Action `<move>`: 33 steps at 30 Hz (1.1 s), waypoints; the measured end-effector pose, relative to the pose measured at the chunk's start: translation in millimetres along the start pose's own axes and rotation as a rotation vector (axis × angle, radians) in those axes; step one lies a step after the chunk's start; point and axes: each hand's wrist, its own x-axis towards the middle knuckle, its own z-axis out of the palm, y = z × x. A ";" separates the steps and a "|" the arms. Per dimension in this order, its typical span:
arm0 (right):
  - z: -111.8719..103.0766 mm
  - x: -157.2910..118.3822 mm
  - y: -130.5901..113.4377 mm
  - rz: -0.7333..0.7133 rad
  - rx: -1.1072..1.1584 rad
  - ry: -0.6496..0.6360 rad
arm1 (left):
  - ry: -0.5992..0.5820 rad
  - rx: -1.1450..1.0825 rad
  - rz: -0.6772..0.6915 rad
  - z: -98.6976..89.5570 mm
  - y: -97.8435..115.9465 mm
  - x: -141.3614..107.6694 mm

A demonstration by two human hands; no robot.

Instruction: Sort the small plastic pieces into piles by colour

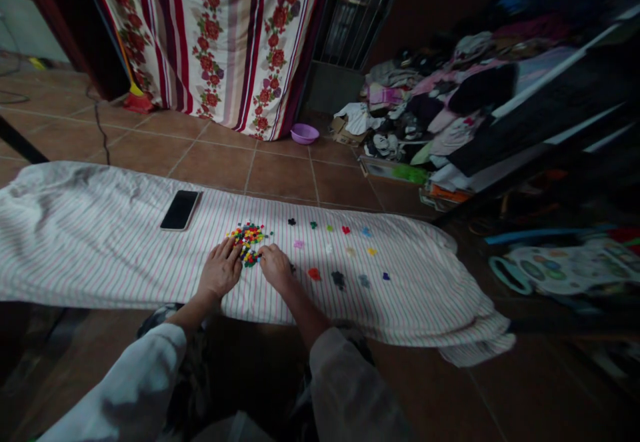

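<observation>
A heap of small multicoloured pieces (249, 235) lies on a striped cloth (125, 249). My left hand (221, 269) rests flat at the heap's left edge, its fingers spread and touching the pieces. At the right edge is my right hand (275, 266), its fingers bent together at the pieces; whatever they may hold is too small to make out. To the right, little single-colour groups sit in rows, among them a black one (292, 221), a pink one (299, 245), an orange one (313, 273), a dark grey one (339, 279) and a dark blue one (386, 276).
A phone (181, 210) lies on the cloth left of the heap. Beyond the cloth's far edge are a purple basin (305, 134) on the tiled floor, a floral curtain (210, 42) and a pile of clothes (425, 102). A colourful plastic item (555, 265) stands at the right.
</observation>
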 end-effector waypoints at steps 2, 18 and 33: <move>0.1 0.7 0.4 0.016 0.015 -0.003 | 0.008 0.000 0.004 0.7 -0.7 -0.2; 17.8 12.7 9.7 0.326 1.262 0.037 | 0.008 -0.030 0.005 -0.4 -1.6 0.1; 9.7 9.5 20.2 0.414 1.848 -0.061 | 0.022 -0.001 0.012 -1.5 0.1 0.8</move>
